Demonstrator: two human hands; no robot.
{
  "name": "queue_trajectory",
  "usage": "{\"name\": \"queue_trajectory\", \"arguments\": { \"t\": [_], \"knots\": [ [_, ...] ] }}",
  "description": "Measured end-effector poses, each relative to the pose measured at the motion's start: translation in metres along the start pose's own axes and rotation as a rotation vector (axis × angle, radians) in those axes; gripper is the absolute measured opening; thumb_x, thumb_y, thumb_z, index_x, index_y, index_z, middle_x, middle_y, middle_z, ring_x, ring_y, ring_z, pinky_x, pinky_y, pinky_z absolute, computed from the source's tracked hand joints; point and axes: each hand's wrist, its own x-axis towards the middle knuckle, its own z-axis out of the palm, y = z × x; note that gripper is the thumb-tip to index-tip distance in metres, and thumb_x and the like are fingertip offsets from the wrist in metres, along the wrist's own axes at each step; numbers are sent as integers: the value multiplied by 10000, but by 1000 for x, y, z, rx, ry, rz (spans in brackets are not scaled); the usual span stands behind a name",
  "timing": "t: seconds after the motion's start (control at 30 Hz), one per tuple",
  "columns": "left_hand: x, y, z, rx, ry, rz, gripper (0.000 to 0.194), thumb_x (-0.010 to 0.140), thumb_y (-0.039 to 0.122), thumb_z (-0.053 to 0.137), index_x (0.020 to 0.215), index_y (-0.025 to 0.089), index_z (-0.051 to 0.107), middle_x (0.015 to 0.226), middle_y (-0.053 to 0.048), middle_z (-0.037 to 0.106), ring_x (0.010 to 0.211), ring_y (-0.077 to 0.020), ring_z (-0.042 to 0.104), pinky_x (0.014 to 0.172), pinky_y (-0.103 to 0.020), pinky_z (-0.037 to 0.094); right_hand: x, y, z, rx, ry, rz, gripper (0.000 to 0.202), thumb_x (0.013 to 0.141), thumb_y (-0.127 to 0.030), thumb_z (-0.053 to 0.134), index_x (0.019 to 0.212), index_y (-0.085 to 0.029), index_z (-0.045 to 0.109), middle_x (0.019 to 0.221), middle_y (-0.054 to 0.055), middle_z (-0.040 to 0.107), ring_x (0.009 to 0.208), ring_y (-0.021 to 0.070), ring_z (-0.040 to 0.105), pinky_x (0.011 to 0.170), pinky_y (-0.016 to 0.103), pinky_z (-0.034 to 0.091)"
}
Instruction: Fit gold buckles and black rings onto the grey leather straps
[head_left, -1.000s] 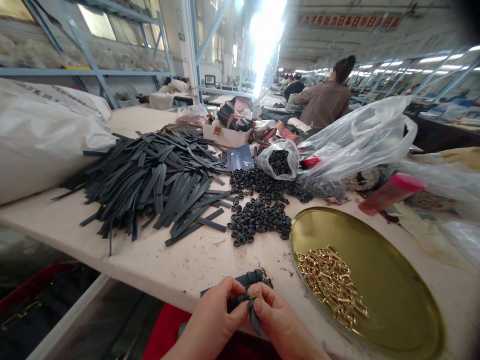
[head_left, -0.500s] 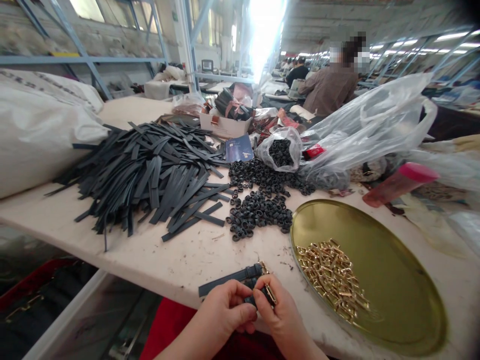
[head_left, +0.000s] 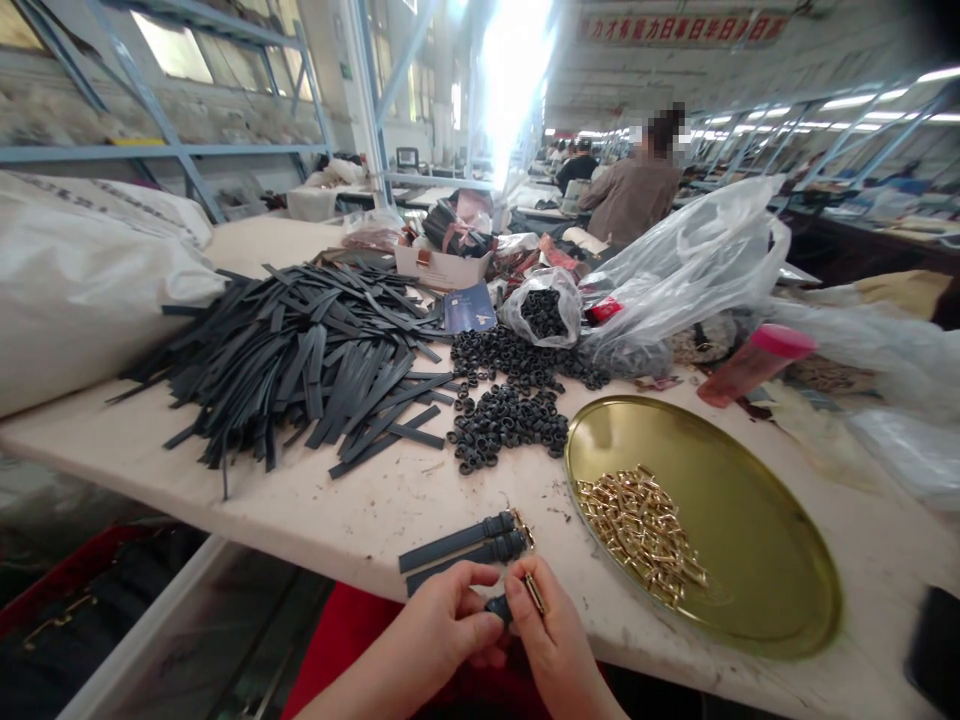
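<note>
At the table's front edge, my left hand [head_left: 459,612] is closed round a dark strap [head_left: 498,606]. My right hand [head_left: 541,612] pinches the same strap's end, where a gold buckle [head_left: 534,592] shows between the fingers. Most of this strap is hidden by my hands. Just beyond them lie two dark straps with gold buckles, the farther strap [head_left: 454,541] and the nearer strap [head_left: 469,560], side by side. Small black loops [head_left: 510,420] are heaped farther back. To the right, a round gold tray [head_left: 750,530] holds a pile of gold buckles [head_left: 641,530].
A large heap of loose dark strips [head_left: 300,360] covers the table's left. A white sack [head_left: 82,290] stands beside it. Behind the loops are a blue booklet [head_left: 469,307], a bag of loops [head_left: 546,312] and clear plastic [head_left: 697,250]. A pink-lidded bottle [head_left: 757,365] lies behind the tray. A person [head_left: 634,190] sits beyond.
The view has shifted a little, showing more of the two straps lying on the table. My hands stay together on the strap, with slight finger movement.
</note>
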Motion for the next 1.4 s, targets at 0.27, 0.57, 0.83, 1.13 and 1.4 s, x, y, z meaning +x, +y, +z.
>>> {"name": "queue_trajectory", "arguments": {
  "t": [0.27,0.57,0.83,1.13,1.4],
  "knots": [
    [-27,5,2,372,-111,-13,196,765,266,373,642,160,482,493,45,503,375,-54,412,367,-144,276,-23,2,0,-39,10,-79,218,877,-363,358,774,-213,477,603,-32,477,551,131,474,511,227,388],
    [-37,10,10,552,-123,80,249,798,281,358,696,160,550,543,25,519,438,-93,454,421,-177,328,-34,0,14,-1,186,-141,221,890,-341,344,787,-211,491,625,-19,528,573,134,513,539,224,426],
    [10,24,-25,1031,279,381,312,834,381,384,751,178,606,707,-40,640,653,-179,569,559,-235,364,50,-18,0,-377,65,-234,288,891,-328,330,732,-191,527,701,24,567,679,164,529,621,270,396],
    [63,56,-122,1262,653,332,248,855,198,365,947,143,589,956,-115,590,903,-219,543,775,-311,377,99,6,3,-505,-40,-289,219,845,-254,427,758,-204,622,799,59,619,787,212,539,718,338,383],
    [98,74,-164,1427,517,357,184,780,124,483,889,193,615,910,-50,577,843,-184,557,729,-260,398,105,5,-8,-315,-89,-135,167,827,-271,455,780,-213,604,809,51,633,807,224,554,728,346,410]
  ]
}}
